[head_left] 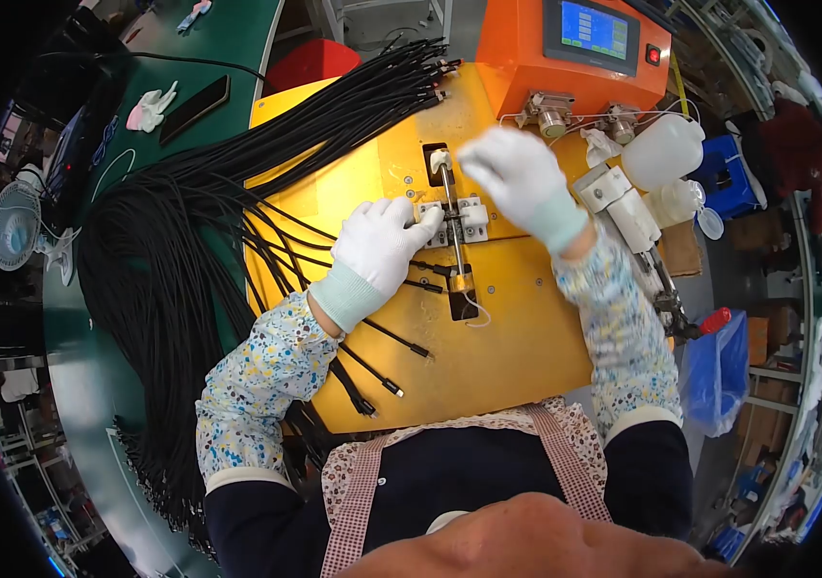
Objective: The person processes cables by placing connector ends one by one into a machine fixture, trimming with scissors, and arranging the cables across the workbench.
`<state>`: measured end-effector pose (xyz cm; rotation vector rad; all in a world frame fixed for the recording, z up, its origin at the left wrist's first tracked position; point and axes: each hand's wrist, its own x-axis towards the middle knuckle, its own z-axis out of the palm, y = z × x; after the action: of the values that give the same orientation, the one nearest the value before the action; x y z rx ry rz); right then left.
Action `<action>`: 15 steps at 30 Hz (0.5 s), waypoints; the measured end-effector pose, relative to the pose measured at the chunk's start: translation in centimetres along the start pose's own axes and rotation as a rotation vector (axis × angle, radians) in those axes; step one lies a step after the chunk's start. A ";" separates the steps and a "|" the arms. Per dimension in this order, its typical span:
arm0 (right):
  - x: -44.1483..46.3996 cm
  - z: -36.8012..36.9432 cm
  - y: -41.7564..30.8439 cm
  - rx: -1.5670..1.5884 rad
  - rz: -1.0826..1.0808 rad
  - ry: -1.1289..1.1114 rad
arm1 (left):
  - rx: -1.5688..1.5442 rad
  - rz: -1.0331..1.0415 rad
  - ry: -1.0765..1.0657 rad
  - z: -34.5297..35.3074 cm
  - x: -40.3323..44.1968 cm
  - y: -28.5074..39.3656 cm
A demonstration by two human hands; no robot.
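White gloves cover both hands. My left hand rests at the left side of a small metal fixture, its fingers bent together against the metal block; what they hold, if anything, is hidden. A metal rod runs through the fixture, between two dark slots in the yellow plate. Up and to the right of the fixture, my right hand hovers with curled fingers; anything between them is too small to make out. Several black cables end on the plate below my left hand.
A large bundle of black cables lies on the green table and across the plate's upper left. An orange machine stands behind. On the right are a metal clamp with a red handle and a white bottle.
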<state>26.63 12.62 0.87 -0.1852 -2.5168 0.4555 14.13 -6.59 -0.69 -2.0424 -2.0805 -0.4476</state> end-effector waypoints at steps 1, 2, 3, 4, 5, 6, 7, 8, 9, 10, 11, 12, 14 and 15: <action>1.5 0.3 0.7 -0.129 -0.076 0.013 | -0.002 0.000 0.001 -0.1 0.1 0.1; 3.2 0.9 1.3 -0.258 -0.150 0.027 | -0.003 0.001 0.000 -0.2 0.1 0.2; 4.9 1.7 1.8 -0.364 -0.133 -0.079 | -0.012 0.004 0.004 -0.2 0.1 0.3; 6.7 2.5 2.2 -0.469 -0.118 -0.184 | -0.017 0.006 0.010 -0.2 0.1 0.3; 8.4 3.6 3.0 -0.553 -0.088 -0.291 | -0.020 0.006 0.017 -0.2 0.1 0.2; 9.7 5.1 3.9 -0.636 -0.057 -0.398 | -0.018 0.011 0.022 -0.1 0.1 0.1; 10.6 5.8 4.0 -0.716 -0.025 -0.507 | -0.017 0.017 0.024 0.0 0.1 0.1; 11.0 6.2 4.3 -0.726 -0.019 -0.541 | -0.018 0.021 0.026 0.1 0.1 0.0; 11.5 6.1 4.1 -0.738 -0.013 -0.576 | -0.022 0.022 0.024 0.1 0.1 -0.1; 11.8 6.0 4.0 -0.750 -0.009 -0.615 | -0.029 0.020 0.023 0.2 0.1 -0.1; 11.8 5.8 3.8 -0.749 0.005 -0.636 | -0.038 0.019 0.022 0.3 0.1 -0.1; 11.6 5.8 4.0 -0.723 0.036 -0.606 | -0.046 0.016 0.021 0.4 0.1 -0.1; 11.3 5.3 4.5 -0.674 0.099 -0.539 | -0.055 0.013 0.024 0.3 0.2 -0.2; 11.0 4.8 4.5 -0.623 0.131 -0.504 | -0.058 0.019 0.033 0.3 0.2 -0.3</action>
<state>15.02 18.01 1.12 -0.5277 -3.0848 -0.2939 13.85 -6.31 -0.98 -2.0702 -2.0504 -0.5416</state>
